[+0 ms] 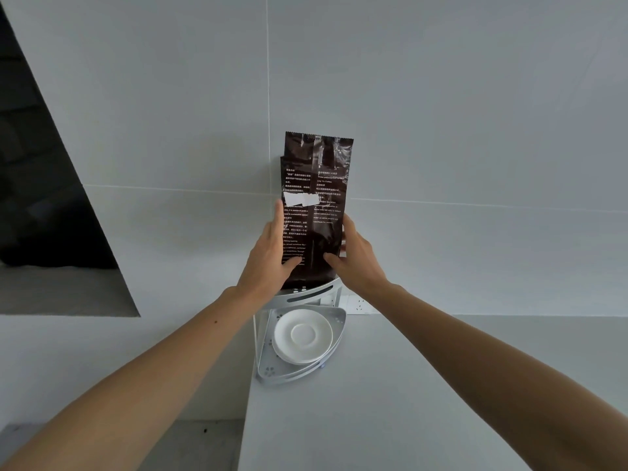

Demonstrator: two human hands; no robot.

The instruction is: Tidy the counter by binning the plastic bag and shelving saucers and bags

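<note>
A tall dark brown coffee bag (316, 185) with white print stands upright on the top tier of a white corner shelf rack (307, 295), against the wall. My left hand (268, 253) grips the bag's lower left edge and my right hand (356, 256) grips its lower right edge. Another dark bag edge shows just behind it; I cannot tell more. On the rack's lower tier (334, 348) lies a stack of white saucers (302, 334).
The rack stands in the back corner of a white counter (407, 385), whose left edge drops to a grey floor (190, 447). A white wall socket (356, 305) sits right of the rack. A dark opening (40, 198) is at the left.
</note>
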